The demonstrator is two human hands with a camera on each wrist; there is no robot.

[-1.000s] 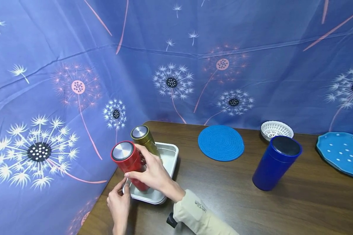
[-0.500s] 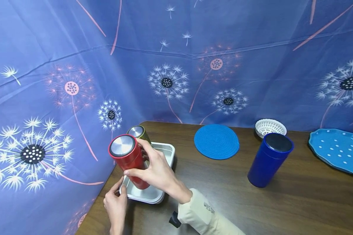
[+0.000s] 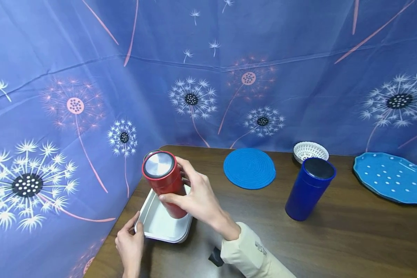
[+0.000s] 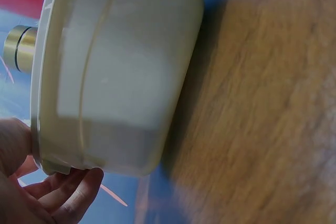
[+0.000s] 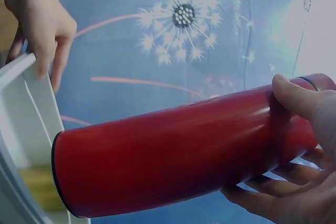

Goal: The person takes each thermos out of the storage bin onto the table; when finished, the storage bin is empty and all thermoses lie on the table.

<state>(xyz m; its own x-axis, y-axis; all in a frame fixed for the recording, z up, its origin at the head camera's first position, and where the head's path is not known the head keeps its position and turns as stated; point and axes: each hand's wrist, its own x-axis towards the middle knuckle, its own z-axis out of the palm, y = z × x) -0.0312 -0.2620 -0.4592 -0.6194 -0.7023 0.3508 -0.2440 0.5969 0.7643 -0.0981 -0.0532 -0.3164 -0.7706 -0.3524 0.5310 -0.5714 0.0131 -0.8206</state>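
My right hand (image 3: 201,197) grips a red thermos flask (image 3: 166,187) with a silver-topped lid, thumb on one side and fingers round the other. The flask is tilted, its base hanging over a deep white plastic tub (image 3: 161,238). In the right wrist view the flask's base (image 5: 79,174) is apart from the tub floor, at about rim height. At the tub's near left corner, my left hand (image 3: 130,243) pinches the rim; the left wrist view has its fingers (image 4: 79,195) curled under the edge. A gold flask (image 4: 23,51) stands in the tub, mostly hidden behind the red one in the head view.
A dark blue flask (image 3: 309,191) stands on the wooden table (image 3: 250,235) to the right. Behind it are a round blue mat (image 3: 249,168), a white woven basket (image 3: 310,148) and a blue dotted tray (image 3: 390,177). A dandelion-patterned curtain (image 3: 208,77) hangs behind and at left.
The red flask has risen and moved right with my right hand, now covering most of the gold flask. My left hand keeps its hold on the tub rim. The head view has turned slightly right.
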